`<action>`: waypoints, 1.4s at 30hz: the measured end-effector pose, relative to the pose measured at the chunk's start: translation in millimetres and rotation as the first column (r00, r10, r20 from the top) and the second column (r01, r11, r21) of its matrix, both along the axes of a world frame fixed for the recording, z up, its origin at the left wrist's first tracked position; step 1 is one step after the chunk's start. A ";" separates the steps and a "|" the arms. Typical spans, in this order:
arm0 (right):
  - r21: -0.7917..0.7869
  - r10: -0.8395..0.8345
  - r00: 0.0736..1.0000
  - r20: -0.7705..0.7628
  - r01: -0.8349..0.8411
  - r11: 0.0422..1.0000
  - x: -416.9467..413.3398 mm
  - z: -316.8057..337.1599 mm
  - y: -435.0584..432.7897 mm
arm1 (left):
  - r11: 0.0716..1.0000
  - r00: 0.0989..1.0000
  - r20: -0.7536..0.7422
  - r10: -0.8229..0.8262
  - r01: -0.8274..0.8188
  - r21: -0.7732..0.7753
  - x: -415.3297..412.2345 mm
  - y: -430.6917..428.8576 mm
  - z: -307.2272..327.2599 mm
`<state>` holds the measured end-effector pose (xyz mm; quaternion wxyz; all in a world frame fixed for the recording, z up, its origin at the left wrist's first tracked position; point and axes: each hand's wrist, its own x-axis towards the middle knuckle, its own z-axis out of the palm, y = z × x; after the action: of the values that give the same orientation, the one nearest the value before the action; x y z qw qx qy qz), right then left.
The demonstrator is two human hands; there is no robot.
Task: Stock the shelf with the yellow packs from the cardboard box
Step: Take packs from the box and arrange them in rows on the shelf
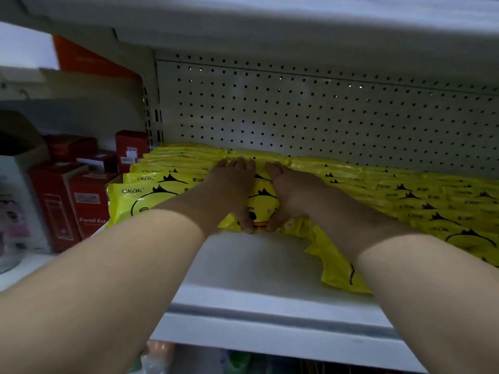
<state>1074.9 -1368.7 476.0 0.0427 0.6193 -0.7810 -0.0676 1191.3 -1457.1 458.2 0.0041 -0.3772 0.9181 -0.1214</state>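
Yellow packs with a cartoon chick stand in rows on the white shelf (243, 268): a left row (151, 195), a middle row (263, 201) and a right row (432, 209). My left hand (232, 190) and my right hand (291, 193) both hold the middle row. The fingers lie over the tops of the packs and reach toward the back. Both thumbs press on the front pack's face. One yellow pack (337, 265) lies flat and askew on the shelf under my right forearm. The cardboard box is out of view.
Red boxes (89, 203) stand on the shelf left of the yellow rows. A perforated back panel (297, 117) closes the bay behind, and another shelf (243, 22) hangs low overhead. Bare shelf surface shows in front of the middle row, ending at the front lip (270, 327).
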 end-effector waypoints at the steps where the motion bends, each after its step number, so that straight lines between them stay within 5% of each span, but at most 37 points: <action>1: -0.002 0.003 1.000 -0.010 -0.003 1.000 -0.6 -1.0 -0.3 | 1.000 1.000 0.000 -0.003 0.003 -0.002 0.2 -1.1 -1.9; 24: -0.073 0.036 0.998 -0.054 -0.040 0.997 2.2 2.4 0.0 | 0.998 0.995 -0.080 -0.064 0.062 -0.022 6.7 1.0 2.4; 28: -0.076 0.059 0.991 0.124 -0.050 0.996 2.9 7.6 18.9 | 0.994 0.987 -0.126 -0.100 0.105 0.034 19.5 12.8 9.3; 31: -0.351 0.126 0.939 0.320 -0.006 0.936 -10.6 17.0 43.9 | 0.975 0.881 -0.449 -0.150 0.207 0.080 38.9 19.3 21.9; 34: -0.687 0.222 0.938 0.268 0.025 0.726 -31.5 17.3 64.4 | 0.968 0.645 -0.738 -0.200 0.247 -0.047 58.4 16.6 17.0; 37: -0.691 0.186 0.961 0.206 0.009 0.723 -33.7 8.2 63.8 | 0.964 0.592 -0.769 -0.241 0.235 -0.122 58.9 18.8 -1.9; 42: -0.627 0.136 0.962 0.235 0.043 0.778 -21.9 -5.0 54.9 | 0.976 0.625 -0.754 -0.202 0.190 -0.103 52.3 22.6 -7.8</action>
<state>1053.1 -1313.8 471.0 0.1419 0.5923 -0.7417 0.2810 1243.6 -1434.5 450.4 -0.3970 -0.2911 0.8694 0.0420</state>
